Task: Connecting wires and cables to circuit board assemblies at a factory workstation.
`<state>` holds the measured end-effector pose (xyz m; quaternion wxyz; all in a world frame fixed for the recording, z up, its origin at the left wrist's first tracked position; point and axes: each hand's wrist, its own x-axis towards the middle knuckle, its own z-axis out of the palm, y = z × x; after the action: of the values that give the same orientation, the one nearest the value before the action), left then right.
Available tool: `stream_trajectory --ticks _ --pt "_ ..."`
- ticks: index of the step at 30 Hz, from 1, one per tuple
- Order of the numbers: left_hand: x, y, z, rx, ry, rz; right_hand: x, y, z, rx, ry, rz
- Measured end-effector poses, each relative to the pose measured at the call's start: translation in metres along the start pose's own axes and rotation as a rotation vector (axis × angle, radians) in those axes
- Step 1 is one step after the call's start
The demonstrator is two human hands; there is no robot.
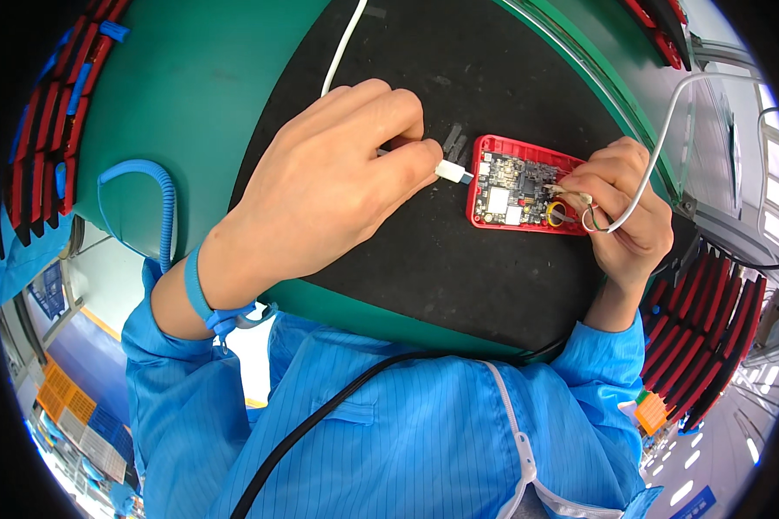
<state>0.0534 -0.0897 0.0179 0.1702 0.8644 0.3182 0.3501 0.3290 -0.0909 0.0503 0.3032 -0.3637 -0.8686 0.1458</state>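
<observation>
My left hand (346, 164) pinches a white cable plug (452, 171), whose metal tip is at the left end of a red plastic case (471, 212). Whether the tip is inside the port I cannot tell. An open circuit board (518, 186) with silver shields and a yellow ring-shaped part (556, 214) sits in the case. My right hand (623, 203) grips the case's right end. Its fingers also pinch a small connector (576, 195) with thin coloured wires, leading to a white cable (658, 147). The fingers hide that end of the board.
A black mat (407, 268) lies on the green table (208, 78). Stacks of red and black cases stand at the left (56, 121) and right (701, 324). A blue coiled cord (166, 208) hangs near my left wristband (197, 281). A black cable (320, 406) crosses my blue coat.
</observation>
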Motion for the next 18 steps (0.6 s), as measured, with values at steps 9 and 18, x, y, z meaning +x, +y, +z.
stream_trajectory --ticks 9,18 --pt "-0.0001 -0.0008 -0.0009 0.002 -0.010 0.007 0.0011 -0.0011 -0.0034 -0.017 -0.034 -0.047" --pt "-0.0004 -0.0032 0.0008 -0.021 -0.004 0.022 -0.0001 -0.0005 -0.0020 -0.026 -0.019 -0.055"
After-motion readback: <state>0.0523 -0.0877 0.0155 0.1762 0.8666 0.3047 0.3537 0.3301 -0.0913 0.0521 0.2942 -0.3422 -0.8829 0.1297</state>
